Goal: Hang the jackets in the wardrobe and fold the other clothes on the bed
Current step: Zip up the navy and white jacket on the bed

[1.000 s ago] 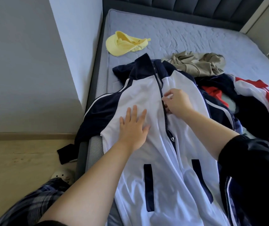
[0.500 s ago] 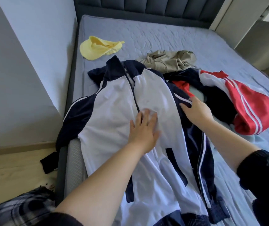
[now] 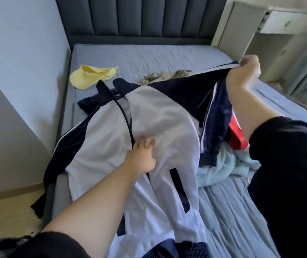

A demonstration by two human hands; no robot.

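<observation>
- Jackets are not hung yet, as far as the head view shows: the white-and-navy jacket [image 3: 158, 127] lies front-up across the near left part of the bed [image 3: 149, 56]. Its collar points toward the headboard, and one navy sleeve hangs over the bed's left edge
- No hanger is in sight, so I judge the task to be at an early stage
- Other clothes lie unfolded — a khaki garment [image 3: 167, 75] is crumpled just beyond the jacket. A red garment [image 3: 236, 135] and a light-blue garment [image 3: 223, 168] are bunched at its right side, and a yellow cap [image 3: 91, 77] sits near the wall
- Left hand [image 3: 141, 155] lies flat on the white front just beside the zip, fingers straight and spread, pressing the cloth and gripping nothing
- Right hand [image 3: 244, 71] is raised above the bed, fingers curled tight on the end of the jacket's other navy sleeve, which stretches taut from the body up to the fist
- The jacket is thus pinned under one hand and pulled by the other — most likely being straightened before it is lifted for hanging
</observation>
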